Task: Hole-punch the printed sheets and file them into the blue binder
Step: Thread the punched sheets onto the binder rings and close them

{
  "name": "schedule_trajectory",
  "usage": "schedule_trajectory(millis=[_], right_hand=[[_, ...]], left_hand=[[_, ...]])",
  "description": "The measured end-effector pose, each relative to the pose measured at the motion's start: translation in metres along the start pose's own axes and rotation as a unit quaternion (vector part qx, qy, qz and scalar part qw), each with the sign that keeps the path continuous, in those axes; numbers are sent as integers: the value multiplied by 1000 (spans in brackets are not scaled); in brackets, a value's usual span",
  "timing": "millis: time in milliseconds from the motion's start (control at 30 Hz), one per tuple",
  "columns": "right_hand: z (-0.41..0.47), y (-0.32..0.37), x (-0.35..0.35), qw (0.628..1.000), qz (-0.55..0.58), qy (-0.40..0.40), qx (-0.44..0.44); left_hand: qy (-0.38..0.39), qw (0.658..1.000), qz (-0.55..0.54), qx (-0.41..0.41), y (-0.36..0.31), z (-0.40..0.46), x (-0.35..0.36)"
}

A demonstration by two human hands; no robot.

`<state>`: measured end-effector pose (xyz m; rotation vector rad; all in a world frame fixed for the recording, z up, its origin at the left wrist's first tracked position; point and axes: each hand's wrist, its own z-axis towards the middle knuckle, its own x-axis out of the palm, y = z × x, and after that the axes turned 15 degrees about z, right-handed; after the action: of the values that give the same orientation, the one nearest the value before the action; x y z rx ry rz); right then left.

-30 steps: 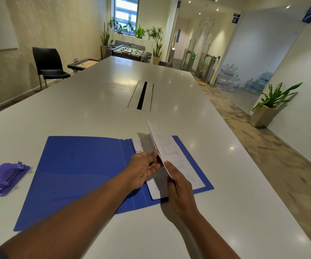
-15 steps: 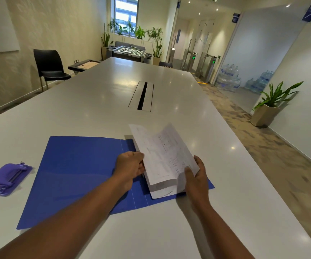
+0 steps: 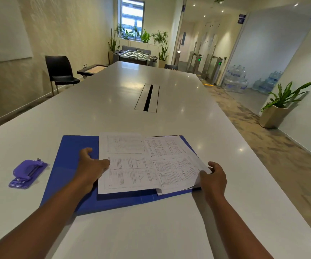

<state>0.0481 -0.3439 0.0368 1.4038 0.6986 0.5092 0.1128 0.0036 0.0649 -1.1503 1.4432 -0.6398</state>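
Observation:
The blue binder (image 3: 72, 165) lies open and flat on the white table (image 3: 151, 230) in front of me. The printed sheets (image 3: 141, 161) are spread over its middle and right half, with the top sheet turned across to the left. My left hand (image 3: 92, 166) holds the left edge of that sheet, one finger on top and the others hidden beneath it. At the right edge of the stack, my right hand (image 3: 213, 176) grips the sheets with its thumb on the paper. The binder's rings are hidden under the sheets.
A purple hole punch (image 3: 27, 173) sits on the table to the left of the binder. A cable slot (image 3: 148, 98) runs down the table's middle. A black chair (image 3: 60, 71) stands at the left wall, and a potted plant (image 3: 274, 114) on the floor at right.
The sheet that stood upright a second ago has swung over to the left and now lies nearly flat. My left hand moved left with it and my right hand shifted to the right edge.

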Motion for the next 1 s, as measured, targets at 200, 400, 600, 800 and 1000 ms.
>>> schedule_trajectory(millis=[200, 400, 600, 800, 1000], right_hand=[[5, 2, -3, 990, -120, 35, -60], [8, -5, -5, 973, -194, 54, -113], [6, -5, -7, 973, -191, 52, -115], [-8, 18, 5, 989, -1, 70, -128], [-42, 36, 38, 959, 0, 199, -204]], left_hand=[[32, 994, 92, 45, 2, 3, -6], [5, 961, 272, 46, 14, 16, -1], [-21, 847, 528, 53, 2, 3, 4], [79, 934, 277, 213, -29, -13, 44], [250, 963, -72, 70, -73, -29, 91]])
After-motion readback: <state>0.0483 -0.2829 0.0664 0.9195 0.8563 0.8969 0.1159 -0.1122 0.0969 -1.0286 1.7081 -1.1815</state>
